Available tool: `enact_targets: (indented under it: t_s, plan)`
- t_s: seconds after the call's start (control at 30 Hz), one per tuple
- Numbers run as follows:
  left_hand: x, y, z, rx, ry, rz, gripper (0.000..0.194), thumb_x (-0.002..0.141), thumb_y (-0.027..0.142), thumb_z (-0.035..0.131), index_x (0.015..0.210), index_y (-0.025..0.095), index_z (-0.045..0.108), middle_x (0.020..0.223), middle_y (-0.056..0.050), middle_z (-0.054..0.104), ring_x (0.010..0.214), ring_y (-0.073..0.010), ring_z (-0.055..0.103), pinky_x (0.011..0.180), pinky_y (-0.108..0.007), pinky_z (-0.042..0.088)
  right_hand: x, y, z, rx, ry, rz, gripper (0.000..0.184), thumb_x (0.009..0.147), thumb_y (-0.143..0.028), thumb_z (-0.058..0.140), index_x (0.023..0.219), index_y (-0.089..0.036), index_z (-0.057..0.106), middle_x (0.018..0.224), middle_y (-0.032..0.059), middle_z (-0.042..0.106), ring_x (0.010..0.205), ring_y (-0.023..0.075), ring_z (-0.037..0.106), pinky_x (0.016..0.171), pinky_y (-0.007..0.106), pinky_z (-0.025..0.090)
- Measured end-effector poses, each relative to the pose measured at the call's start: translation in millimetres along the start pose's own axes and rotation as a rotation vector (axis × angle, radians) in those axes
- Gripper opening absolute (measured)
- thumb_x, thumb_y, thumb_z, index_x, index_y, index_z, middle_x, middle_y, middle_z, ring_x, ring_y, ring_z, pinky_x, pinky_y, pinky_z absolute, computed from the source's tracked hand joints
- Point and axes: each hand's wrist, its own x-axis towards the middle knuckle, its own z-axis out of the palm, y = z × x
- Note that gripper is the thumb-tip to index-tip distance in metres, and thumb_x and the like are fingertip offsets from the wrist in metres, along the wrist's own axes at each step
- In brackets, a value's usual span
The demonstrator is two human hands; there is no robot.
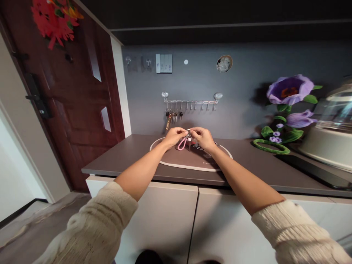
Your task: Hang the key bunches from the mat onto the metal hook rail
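Above the counter, my left hand (174, 136) and my right hand (202, 138) meet, thumbs and fingers pinched on opposite sides of a small metal key ring (188, 130). From it dangle a pink looped strap (181, 144) and a small pale charm (189, 139). Beneath both hands lies a brown oval mat (176, 163) with a white border. Some dark and metallic small items rest on the mat behind my right hand, too small to make out. On the wall beyond, a hook rail (192, 102) carries several keys (175, 116) and a brown tag (168, 122) at its left end.
Purple artificial flowers (290, 90) stand at the right, beside a domed appliance (327, 143) and a flat black object (310, 170). A dark red door (79, 110) is at the left. White cabinet doors (170, 216) front the counter (118, 154); a dark shelf (220, 25) overhangs it.
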Motion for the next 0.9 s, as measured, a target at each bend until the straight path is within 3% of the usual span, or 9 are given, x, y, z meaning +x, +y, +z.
enact_targets:
  t_s: [0.17, 0.43, 0.8, 0.9]
  plan:
    - [2, 0, 0.0, -0.055, 0.04, -0.011, 0.022, 0.066, 0.033, 0.063, 0.073, 0.013, 0.059, 0.064, 0.0, 0.059, 0.056, -0.0084, 0.052, 0.058, -0.023, 0.042, 1, 0, 3, 0.207, -0.019, 0.082, 0.03, 0.071, -0.039, 0.058, 0.09, -0.016, 0.059, 0.079, 0.0041, 0.064, 0.068, 0.0124, 0.057, 0.068, 0.028, 0.047]
    - [8, -7, 0.3, -0.143, 0.124, 0.006, 0.025, 0.063, 0.034, 0.066, 0.075, 0.012, 0.06, 0.065, 0.0, 0.059, 0.056, -0.0081, 0.053, 0.056, -0.022, 0.042, -5, -7, 6, 0.363, -0.083, 0.223, 0.029, 0.065, -0.042, 0.063, 0.076, -0.016, 0.059, 0.067, -0.0006, 0.06, 0.056, 0.0083, 0.05, 0.058, 0.023, 0.043]
    - [6, -11, 4.9, -0.141, 0.117, 0.02, 0.03, 0.063, 0.039, 0.065, 0.075, 0.012, 0.06, 0.066, -0.001, 0.06, 0.055, -0.0081, 0.051, 0.055, -0.022, 0.041, -4, -2, 7, 0.478, -0.06, 0.229, 0.033, 0.064, -0.047, 0.063, 0.077, -0.017, 0.056, 0.073, 0.0014, 0.061, 0.066, 0.0122, 0.056, 0.064, 0.026, 0.046]
    - [7, -13, 5.2, -0.122, 0.133, 0.046, 0.032, 0.066, 0.041, 0.062, 0.079, 0.012, 0.059, 0.069, -0.002, 0.06, 0.059, -0.0097, 0.053, 0.057, -0.023, 0.042, -4, -4, 9, 0.474, -0.075, 0.245, 0.033, 0.065, -0.047, 0.061, 0.077, -0.018, 0.053, 0.069, -0.0005, 0.058, 0.061, 0.0111, 0.054, 0.06, 0.026, 0.045]
